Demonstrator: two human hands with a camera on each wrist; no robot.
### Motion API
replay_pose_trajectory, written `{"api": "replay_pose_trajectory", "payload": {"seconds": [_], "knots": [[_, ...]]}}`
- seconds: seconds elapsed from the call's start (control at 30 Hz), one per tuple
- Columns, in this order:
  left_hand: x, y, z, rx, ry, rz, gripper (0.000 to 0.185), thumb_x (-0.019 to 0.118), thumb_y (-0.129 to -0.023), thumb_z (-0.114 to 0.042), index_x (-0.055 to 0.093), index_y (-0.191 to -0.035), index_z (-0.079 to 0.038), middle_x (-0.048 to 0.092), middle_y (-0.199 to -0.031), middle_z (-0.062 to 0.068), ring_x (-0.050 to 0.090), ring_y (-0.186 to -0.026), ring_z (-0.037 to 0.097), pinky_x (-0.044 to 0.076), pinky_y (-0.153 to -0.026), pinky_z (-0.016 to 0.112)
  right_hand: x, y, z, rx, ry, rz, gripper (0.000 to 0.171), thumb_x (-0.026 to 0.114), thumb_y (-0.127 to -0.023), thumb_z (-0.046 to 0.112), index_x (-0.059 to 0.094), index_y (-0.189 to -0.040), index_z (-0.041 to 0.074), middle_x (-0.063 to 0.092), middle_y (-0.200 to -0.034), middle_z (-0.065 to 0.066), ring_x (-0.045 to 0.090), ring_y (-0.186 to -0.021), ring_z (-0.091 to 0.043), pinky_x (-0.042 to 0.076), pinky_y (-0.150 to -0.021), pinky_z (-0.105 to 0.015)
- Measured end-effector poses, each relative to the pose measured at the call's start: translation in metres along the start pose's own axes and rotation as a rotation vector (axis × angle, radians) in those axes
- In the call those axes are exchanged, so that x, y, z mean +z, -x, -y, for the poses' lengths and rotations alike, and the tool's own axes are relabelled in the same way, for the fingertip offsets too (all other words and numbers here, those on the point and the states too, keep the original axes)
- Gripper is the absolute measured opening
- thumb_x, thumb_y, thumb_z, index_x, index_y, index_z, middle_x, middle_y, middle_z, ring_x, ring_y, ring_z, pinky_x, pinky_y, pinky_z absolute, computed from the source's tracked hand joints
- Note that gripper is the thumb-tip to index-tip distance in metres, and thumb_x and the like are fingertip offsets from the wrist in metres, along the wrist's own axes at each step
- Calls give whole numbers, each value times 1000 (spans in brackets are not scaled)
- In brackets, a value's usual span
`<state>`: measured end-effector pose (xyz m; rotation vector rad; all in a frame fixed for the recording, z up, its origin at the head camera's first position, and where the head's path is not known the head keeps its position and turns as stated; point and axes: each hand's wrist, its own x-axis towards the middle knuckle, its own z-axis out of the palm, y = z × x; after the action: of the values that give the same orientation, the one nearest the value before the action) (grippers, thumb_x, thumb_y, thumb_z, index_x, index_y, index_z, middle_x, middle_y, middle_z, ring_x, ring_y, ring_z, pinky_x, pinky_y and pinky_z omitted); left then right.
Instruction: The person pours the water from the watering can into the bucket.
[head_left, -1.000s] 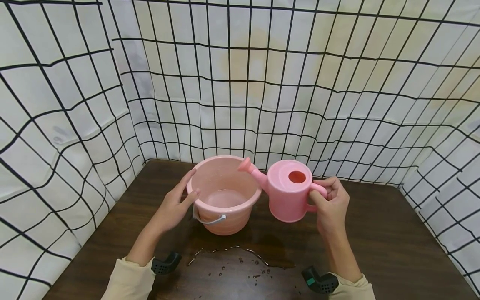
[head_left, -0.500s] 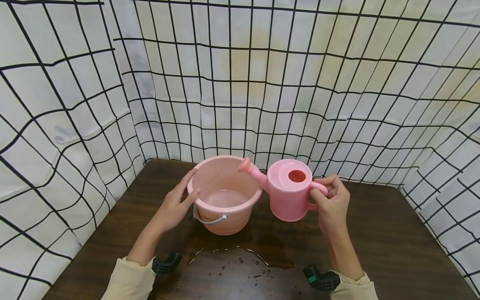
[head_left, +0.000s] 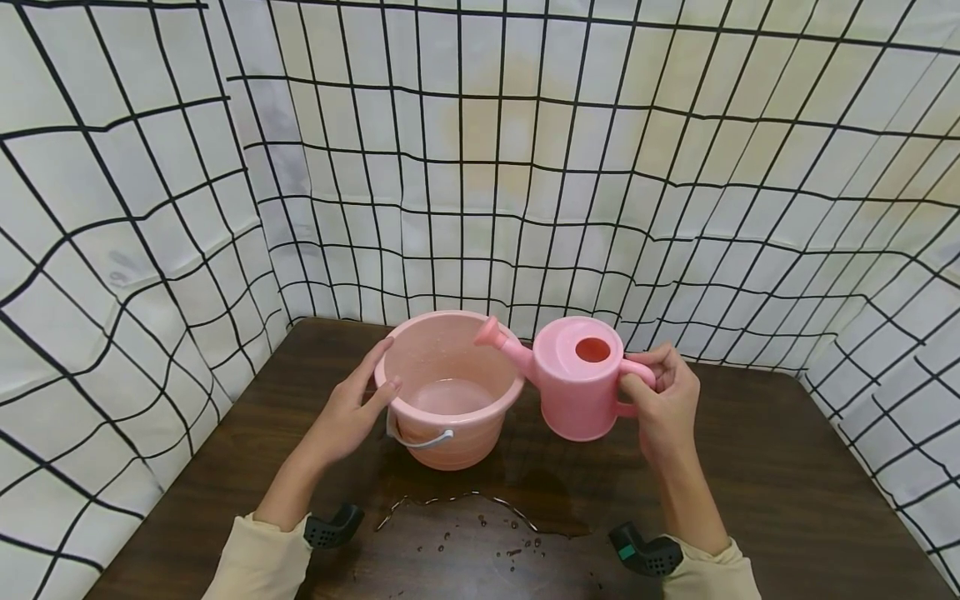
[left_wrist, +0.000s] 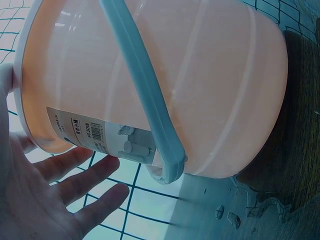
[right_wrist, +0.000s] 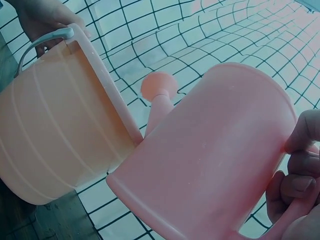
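Pink watering can: held clear of the table by its handle, fingers of the right hand curled round it; spout over the near rim of the bucket, body just right of it. Pink bucket: standing on the dark wooden table, a little water inside, pale bail handle hanging down its front. Left hand: fingers straight, resting flat against the bucket's left side at the rim. Puddle with droplets: on the table in front of the bucket. Backdrop: white gridded cloth.
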<state>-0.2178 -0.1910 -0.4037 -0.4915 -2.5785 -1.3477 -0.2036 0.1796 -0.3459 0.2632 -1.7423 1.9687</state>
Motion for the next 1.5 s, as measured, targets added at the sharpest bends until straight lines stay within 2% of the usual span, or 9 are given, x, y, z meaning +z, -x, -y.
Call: {"api": "replay_pose_trajectory", "payload": {"seconds": [0.3, 0.6, 0.87, 1.13, 1.5], "knots": [[0, 0, -1, 8, 6, -1, 62, 47, -101, -27, 19, -156, -20, 29, -157, 15, 54, -125, 38, 48, -98, 56, -1, -2, 1, -19, -15, 33, 20, 57, -84, -15, 59, -89, 4, 66, -79, -1, 57, -62, -11, 56, -56, -21], [0, 0, -2, -1, 11, 0, 62, 47, -101, -28, 19, -156, -21, 28, -158, 15, 53, -126, 37, 48, -98, 55, -1, -4, 4, 1, -11, 52, 18, 56, -84, -15, 58, -90, 3, 66, -77, -3, 57, -61, -12, 57, -52, -29], [0, 1, -4, -22, 22, 3, 62, 47, -101, -30, 19, -156, -24, 31, -157, 15, 56, -123, 34, 49, -95, 53, -3, -5, 5, -16, -29, 113, 16, 56, -85, -13, 57, -91, 2, 67, -74, -2, 62, -61, -11, 57, -53, -35], [0, 1, -4, -24, 21, 3, 62, 47, -101, -30, 19, -156, -24, 31, -156, 15, 55, -123, 34, 50, -95, 53, -5, -6, 4, -56, -91, 156, 13, 55, -89, -9, 59, -88, 3, 68, -71, -1, 69, -64, -11, 57, -53, -34], [0, 1, -1, -20, 14, 1, 62, 46, -101, -31, 18, -156, -24, 32, -155, 15, 55, -122, 33, 50, -93, 53, -6, -8, 7, -47, -59, 197, 12, 55, -90, -7, 59, -90, 4, 70, -73, 0, 70, -67, -12, 58, -56, -35]]}}
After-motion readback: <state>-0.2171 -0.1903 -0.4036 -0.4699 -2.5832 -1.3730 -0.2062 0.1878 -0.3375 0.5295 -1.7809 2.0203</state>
